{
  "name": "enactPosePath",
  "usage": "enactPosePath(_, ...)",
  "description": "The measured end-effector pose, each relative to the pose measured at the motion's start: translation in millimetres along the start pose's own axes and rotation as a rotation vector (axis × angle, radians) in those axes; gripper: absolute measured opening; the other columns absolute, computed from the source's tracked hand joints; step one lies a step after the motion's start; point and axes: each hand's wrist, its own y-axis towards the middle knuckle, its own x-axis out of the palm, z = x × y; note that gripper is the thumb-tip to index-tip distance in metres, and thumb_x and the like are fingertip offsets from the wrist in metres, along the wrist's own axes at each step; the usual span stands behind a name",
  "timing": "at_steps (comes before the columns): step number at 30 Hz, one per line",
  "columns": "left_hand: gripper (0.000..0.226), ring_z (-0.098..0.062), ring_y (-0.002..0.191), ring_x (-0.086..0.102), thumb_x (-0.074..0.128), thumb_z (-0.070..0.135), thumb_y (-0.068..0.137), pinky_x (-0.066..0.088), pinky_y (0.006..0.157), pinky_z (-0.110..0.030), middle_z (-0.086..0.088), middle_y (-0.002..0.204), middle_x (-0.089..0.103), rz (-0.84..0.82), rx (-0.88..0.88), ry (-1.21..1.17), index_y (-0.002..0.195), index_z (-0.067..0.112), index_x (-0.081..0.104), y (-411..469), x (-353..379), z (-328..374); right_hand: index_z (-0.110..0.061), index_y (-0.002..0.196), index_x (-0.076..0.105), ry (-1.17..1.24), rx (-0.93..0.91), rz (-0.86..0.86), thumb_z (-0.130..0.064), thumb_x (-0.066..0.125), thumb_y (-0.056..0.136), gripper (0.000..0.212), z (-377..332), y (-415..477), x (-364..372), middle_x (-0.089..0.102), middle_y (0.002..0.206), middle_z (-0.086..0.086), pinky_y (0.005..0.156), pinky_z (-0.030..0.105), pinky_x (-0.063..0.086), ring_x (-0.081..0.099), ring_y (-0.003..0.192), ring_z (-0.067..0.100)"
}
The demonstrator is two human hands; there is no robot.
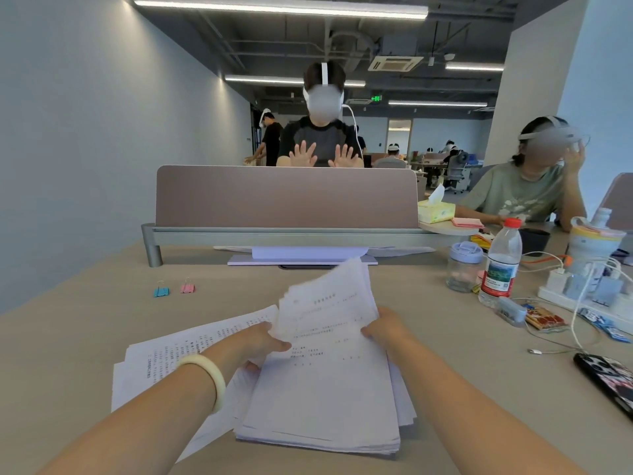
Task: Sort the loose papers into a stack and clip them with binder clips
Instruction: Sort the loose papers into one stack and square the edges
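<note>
A thick stack of printed white papers (325,399) lies on the desk in front of me, its far end lifted and fanned. My left hand (263,344) grips the stack's left edge, thumb on top. My right hand (387,329) holds the right edge. More loose sheets (171,354) lie spread flat to the left, partly under my left forearm. A blue binder clip (161,290) and a pink binder clip (187,287) stand on the desk at the far left, apart from the papers.
A desk divider (286,197) runs across the back, with a white ream (308,253) below it. On the right stand a small jar (464,267), a water bottle (500,265), a power strip with cables (582,289) and a black phone (608,378). People sit beyond.
</note>
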Motion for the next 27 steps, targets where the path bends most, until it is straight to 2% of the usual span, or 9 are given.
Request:
enactPosePath(2,0.083,-0.024,0.129,0.044,0.070,0.032,0.082,0.046,0.092,-0.031,-0.001,0.147,0.037,-0.001,0.116,-0.090,0.147,0.015,0.022,-1,-2,0,-0.001,0.119,0.057,0.093,-0.095,-0.027,0.008,0.053,0.083,0.038,-14,-8,-12,0.063,0.106,0.014,0.090,0.041,0.051,0.061,0.095,0.029)
enactPosePath(5,0.074,-0.020,0.115,0.056,0.079,0.029,0.073,0.044,0.102,-0.036,-0.002,0.135,0.056,-0.038,0.299,-0.411,0.136,0.014,0.043,-7,-12,7,-0.009,0.120,0.057,0.237,-0.258,-0.073,0.003,0.058,0.086,0.036,-37,-23,-36,0.067,0.114,0.011,0.091,0.047,0.053,0.066,0.100,0.031)
enactPosePath(7,0.054,-0.019,0.102,0.066,0.077,0.030,0.074,0.052,0.093,-0.040,-0.004,0.125,0.065,-0.008,0.394,-0.493,0.122,0.015,0.058,-12,-22,22,-0.015,0.118,0.057,0.329,-0.364,-0.124,0.001,0.057,0.088,0.034,-54,-34,-50,0.068,0.112,0.005,0.082,0.040,0.058,0.068,0.096,0.024)
enactPosePath(9,0.030,-0.016,0.090,0.067,0.068,0.017,0.085,0.056,0.078,-0.031,-0.006,0.116,0.067,0.122,0.513,-0.566,0.114,0.013,0.061,-21,-32,43,-0.021,0.115,0.056,0.360,-0.446,-0.126,-0.002,0.057,0.090,0.031,-73,-43,-62,0.067,0.111,0.000,0.078,0.031,0.057,0.068,0.096,0.018)
enactPosePath(12,0.024,-0.013,0.086,0.066,0.060,0.009,0.089,0.058,0.072,-0.023,0.000,0.103,0.068,0.230,0.630,-0.620,0.113,0.013,0.057,-35,-38,65,-0.030,0.108,0.058,0.358,-0.532,-0.155,-0.006,0.056,0.092,0.029,-92,-54,-71,0.068,0.107,-0.010,0.075,0.023,0.056,0.068,0.094,0.008)
enactPosePath(16,0.036,-0.015,0.096,0.066,0.061,0.018,0.090,0.055,0.079,-0.027,-0.001,0.116,0.066,0.212,0.628,-0.552,0.125,0.013,0.056,-33,-27,54,-0.015,0.130,0.049,0.343,-0.496,-0.156,-0.014,0.064,0.088,0.045,-82,-49,-64,0.065,0.122,0.002,0.081,0.027,0.057,0.066,0.108,0.020)
enactPosePath(20,0.038,-0.005,0.089,0.066,0.065,0.021,0.087,0.053,0.060,-0.011,0.002,0.112,0.067,0.215,0.620,-0.556,0.123,0.015,0.056,-29,-19,53,-0.014,0.134,0.039,0.385,-0.429,-0.065,-0.015,0.070,0.083,0.060,-69,-43,-53,0.058,0.128,0.003,0.094,0.040,0.051,0.060,0.113,0.022)
enactPosePath(22,0.037,-0.003,0.087,0.064,0.066,0.020,0.086,0.051,0.058,-0.010,0.003,0.110,0.066,0.241,0.633,-0.540,0.121,0.016,0.056,-30,-21,61,-0.015,0.135,0.038,0.388,-0.428,-0.065,-0.017,0.073,0.081,0.064,-68,-41,-52,0.058,0.127,0.001,0.094,0.039,0.051,0.061,0.112,0.021)
enactPosePath(27,0.040,-0.007,0.092,0.065,0.072,0.020,0.082,0.052,0.067,-0.021,0.009,0.104,0.066,0.241,0.663,-0.554,0.117,0.019,0.054,-30,-27,74,-0.013,0.127,0.041,0.416,-0.328,-0.051,-0.023,0.077,0.078,0.062,-43,-40,-44,0.060,0.121,0.003,0.081,0.033,0.055,0.065,0.101,0.018)
